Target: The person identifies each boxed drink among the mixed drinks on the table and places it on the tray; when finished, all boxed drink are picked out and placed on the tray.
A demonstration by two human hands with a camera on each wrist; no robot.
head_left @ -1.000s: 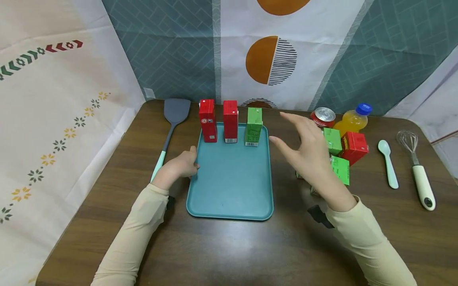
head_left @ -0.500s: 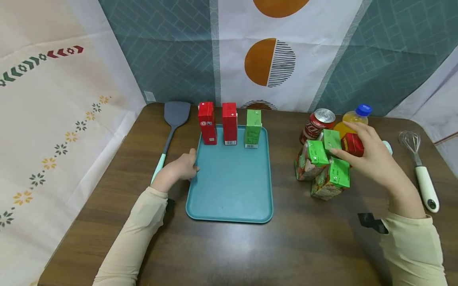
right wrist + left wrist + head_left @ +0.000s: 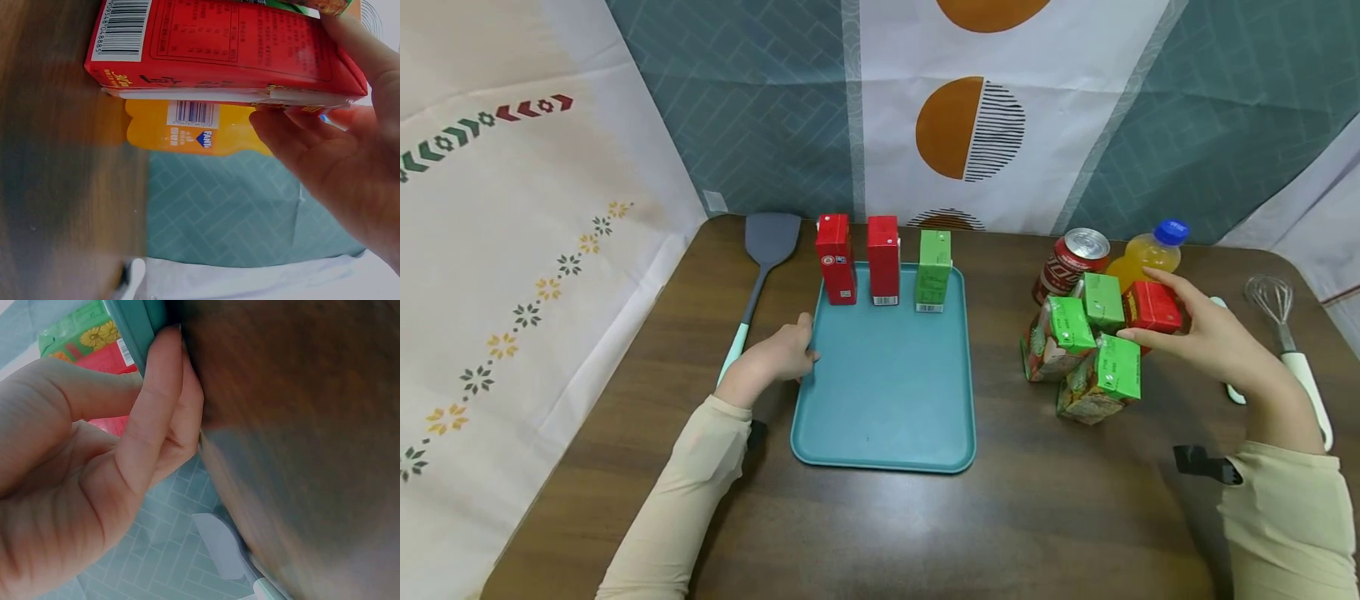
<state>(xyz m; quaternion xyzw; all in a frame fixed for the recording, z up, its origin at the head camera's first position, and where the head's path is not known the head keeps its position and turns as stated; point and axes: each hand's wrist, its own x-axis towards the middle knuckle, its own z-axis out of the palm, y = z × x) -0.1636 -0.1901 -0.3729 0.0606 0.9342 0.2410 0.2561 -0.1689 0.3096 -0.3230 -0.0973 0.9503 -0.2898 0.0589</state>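
Observation:
My left hand (image 3: 777, 354) pinches the left edge of the teal tray (image 3: 883, 387); in the left wrist view its thumb and fingers meet at the tray's rim (image 3: 134, 331). Upright at the tray's far end stand two red drink cartons (image 3: 883, 262) and a green carton (image 3: 933, 271). On the right, my right hand (image 3: 1232, 346) has its thumb and fingers around the upper part of another red drink carton (image 3: 1152, 307). The right wrist view shows that carton's printed side (image 3: 219, 50) and barcode. Three green cartons (image 3: 1103, 302) stand close beside it.
Behind the right-hand cartons are a red soda can (image 3: 1070, 262) and an orange drink bottle (image 3: 1146, 254) with a blue cap. A small spoon (image 3: 1235, 394), partly hidden, and a whisk (image 3: 1303, 387) lie farther right. A spatula (image 3: 767, 246) lies left of the tray.
My right hand has moved right from beside the tray to the carton group and taken hold of the red carton there. The left hand stays at the tray's edge.

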